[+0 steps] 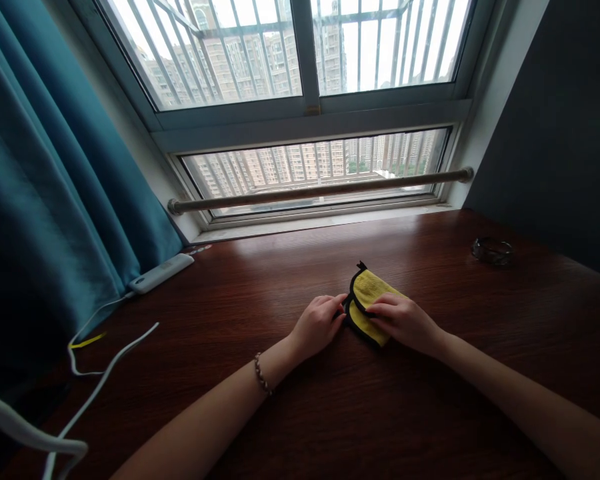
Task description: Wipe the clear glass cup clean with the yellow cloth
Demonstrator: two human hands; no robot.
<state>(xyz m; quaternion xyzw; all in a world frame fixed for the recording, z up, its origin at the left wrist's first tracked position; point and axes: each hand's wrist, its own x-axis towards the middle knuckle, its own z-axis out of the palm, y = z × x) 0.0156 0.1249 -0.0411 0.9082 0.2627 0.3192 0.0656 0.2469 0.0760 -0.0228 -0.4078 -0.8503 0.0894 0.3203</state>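
Note:
A small yellow cloth with a black edge lies folded on the dark wooden table, near its middle. My left hand pinches the cloth's left edge with its fingertips. My right hand rests flat on the cloth's right part and presses it down. A bead bracelet is on my left wrist.
A white power strip lies at the table's back left, with white cables trailing to the front left. A teal curtain hangs at the left. A dark ring-shaped object lies at the back right. A window with a metal rail runs behind the table.

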